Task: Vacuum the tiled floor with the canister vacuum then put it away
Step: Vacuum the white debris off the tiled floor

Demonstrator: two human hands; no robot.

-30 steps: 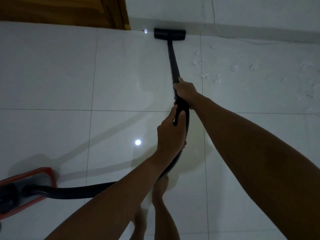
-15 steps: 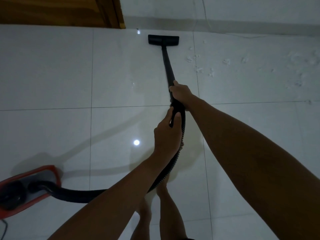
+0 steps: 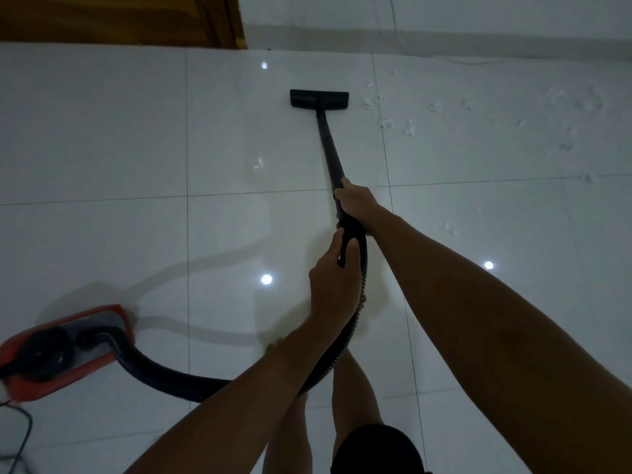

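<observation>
White tiled floor [image 3: 136, 131], both hands' grip, right hand [image 3: 357, 200] and left hand [image 3: 333, 285], clamped on wand [image 3: 330, 148], nozzle [image 3: 319, 98] well ahead.

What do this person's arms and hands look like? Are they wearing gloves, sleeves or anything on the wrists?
Both arms are bare as far as the picture shows: no sleeves and no gloves. The left hand and right hand show no ring, watch or band that I can make out in the dim light. Lower down, dark shorts show.

Glossy white tiles [image 3: 102, 131], wooden door [image 3: 119, 18].
</observation>
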